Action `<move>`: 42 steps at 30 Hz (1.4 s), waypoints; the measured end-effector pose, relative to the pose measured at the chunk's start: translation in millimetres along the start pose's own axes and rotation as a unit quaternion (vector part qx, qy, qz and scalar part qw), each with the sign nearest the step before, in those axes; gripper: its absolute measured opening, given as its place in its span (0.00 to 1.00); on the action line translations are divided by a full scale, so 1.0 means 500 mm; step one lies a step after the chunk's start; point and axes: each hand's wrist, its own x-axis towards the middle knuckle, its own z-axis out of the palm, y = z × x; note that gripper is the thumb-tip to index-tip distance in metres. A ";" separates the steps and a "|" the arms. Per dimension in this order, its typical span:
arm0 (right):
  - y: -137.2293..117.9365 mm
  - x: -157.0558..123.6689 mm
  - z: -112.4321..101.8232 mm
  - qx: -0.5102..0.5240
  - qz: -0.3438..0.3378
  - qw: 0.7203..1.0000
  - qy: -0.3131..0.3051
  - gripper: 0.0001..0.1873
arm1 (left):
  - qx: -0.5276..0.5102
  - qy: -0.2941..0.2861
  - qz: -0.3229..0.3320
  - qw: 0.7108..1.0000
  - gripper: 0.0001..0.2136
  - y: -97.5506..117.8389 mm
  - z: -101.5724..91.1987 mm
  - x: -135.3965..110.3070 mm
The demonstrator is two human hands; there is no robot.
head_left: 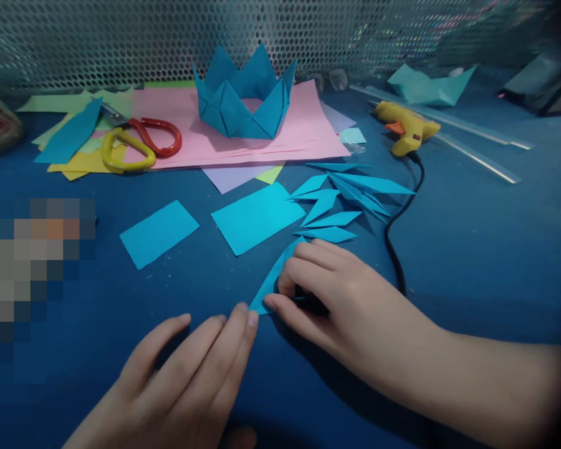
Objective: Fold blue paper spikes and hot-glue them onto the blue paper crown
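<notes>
On the blue tabletop lies a folded piece of blue paper, mostly hidden beneath my right hand. That hand's fingers are curled down onto it, with the thumb at its lower edge. My left hand reaches in from below with its fingers stretched out, the fingertips touching the paper's left corner. Just beyond are a blue paper rectangle and a smaller blue rectangle. Several narrow, pointed folded blue pieces lie in a loose pile past my right hand.
A crown-like blue folded paper ring stands on pink sheets. Scissors with red and yellow handles lie left of it. At the right are a yellow glue gun, its black cord, clear glue sticks and a pale-green folded paper.
</notes>
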 end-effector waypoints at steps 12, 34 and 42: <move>0.009 -0.001 -0.009 -0.095 -0.011 0.995 -0.003 0.19 | -0.091 -0.009 -0.037 0.995 0.21 -0.010 -0.001 0.013; 0.017 0.000 -0.024 -0.029 0.046 0.998 -0.044 0.17 | -0.053 -0.009 -0.033 0.998 0.23 -0.005 0.003 0.012; 0.020 0.008 -0.042 0.007 0.052 0.998 -0.045 0.18 | -0.059 0.005 -0.046 0.997 0.20 -0.009 0.004 0.020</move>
